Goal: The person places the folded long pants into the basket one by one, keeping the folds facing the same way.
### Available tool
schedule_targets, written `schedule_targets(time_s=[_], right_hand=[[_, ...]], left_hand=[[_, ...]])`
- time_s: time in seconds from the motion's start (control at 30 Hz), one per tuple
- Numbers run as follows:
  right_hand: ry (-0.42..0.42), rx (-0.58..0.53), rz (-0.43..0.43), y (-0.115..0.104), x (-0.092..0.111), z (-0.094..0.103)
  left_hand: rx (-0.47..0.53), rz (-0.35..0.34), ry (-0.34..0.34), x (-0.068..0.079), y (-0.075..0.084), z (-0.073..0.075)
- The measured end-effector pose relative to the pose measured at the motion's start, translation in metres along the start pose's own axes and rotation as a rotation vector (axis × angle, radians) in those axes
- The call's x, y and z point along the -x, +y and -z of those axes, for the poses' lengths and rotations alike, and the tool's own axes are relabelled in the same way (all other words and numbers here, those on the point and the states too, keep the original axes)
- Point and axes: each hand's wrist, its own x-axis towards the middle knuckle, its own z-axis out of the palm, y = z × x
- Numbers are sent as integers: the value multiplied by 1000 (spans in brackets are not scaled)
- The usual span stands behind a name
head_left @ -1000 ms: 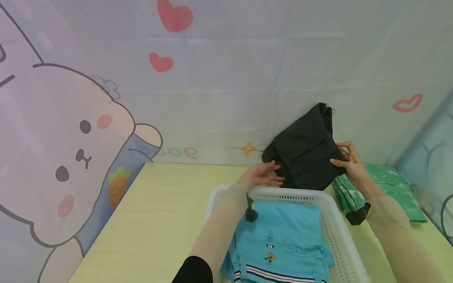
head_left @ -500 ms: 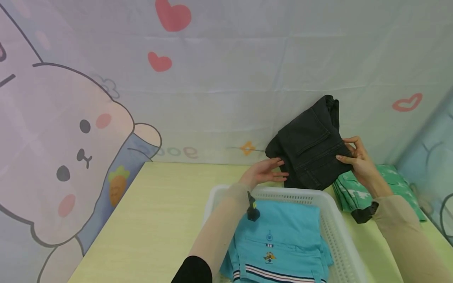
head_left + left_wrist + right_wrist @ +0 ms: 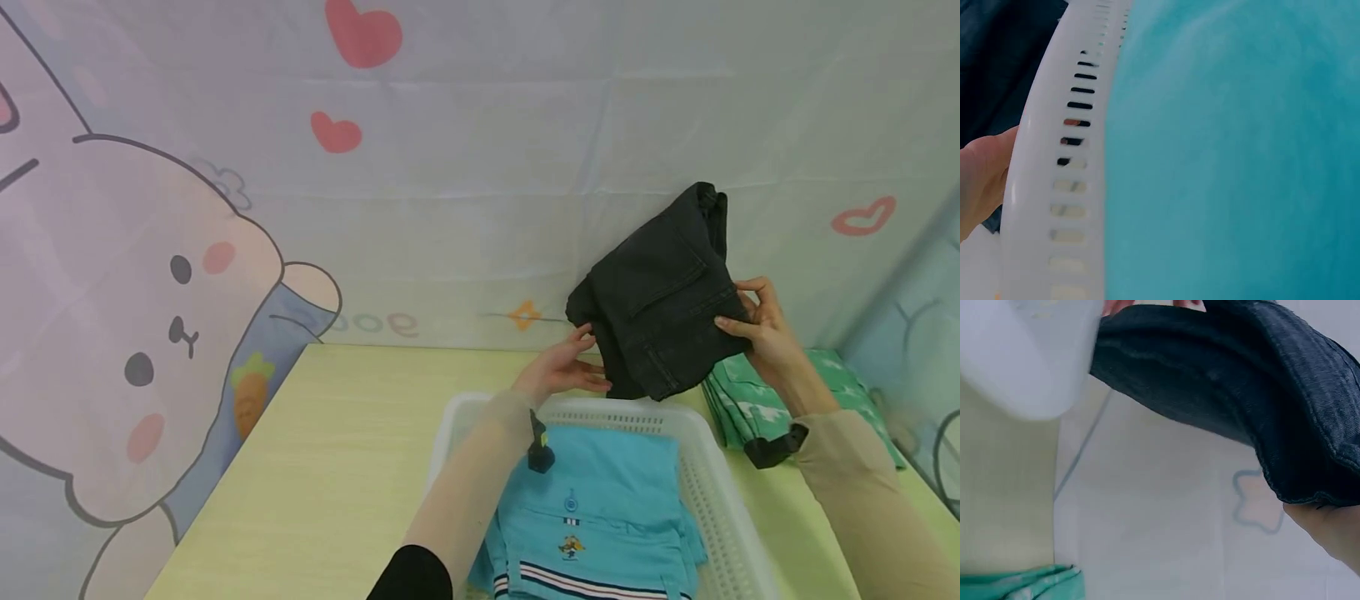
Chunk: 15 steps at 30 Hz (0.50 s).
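Observation:
Folded black jeans (image 3: 660, 300) are held up at a tilt behind the white basket. My right hand (image 3: 768, 337) pinches their right edge, thumb in front. At the lower left edge of the jeans is my left hand (image 3: 562, 367), its fingers fairly straight and touching the cloth. In the right wrist view, the denim (image 3: 1197, 375) hangs in layers, with left fingertips at the top edge. The left wrist view shows part of the left hand (image 3: 985, 175) beyond the basket rim, beside dark cloth (image 3: 1004, 62).
The white perforated basket (image 3: 716, 483) holds folded light-blue clothing (image 3: 592, 492) with a striped band. Right of it, a folded green patterned cloth (image 3: 832, 392) lies on the pale yellow table (image 3: 337, 467). A printed backdrop (image 3: 480, 208) hangs behind; a dark cable (image 3: 941, 467) is at the far right.
The jeans have risen and shifted slightly right, with the right hand moving along with them. My left hand has moved a little right and stays at their lower left edge.

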Motion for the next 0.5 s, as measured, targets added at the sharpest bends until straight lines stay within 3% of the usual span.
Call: schedule_targets(time_s=[0.13, 0.33, 0.5], right_hand=[[23, -105, 24, -3, -2, -5], [30, -199, 40, -5, -3, -9], [47, -267, 30, -2, -2, -8]], left_hand=[[-6, 8, 0, -1, -3, -4], [-103, 6, 16, 2, -3, -9], [-80, 23, 14, 1, -6, -10]])
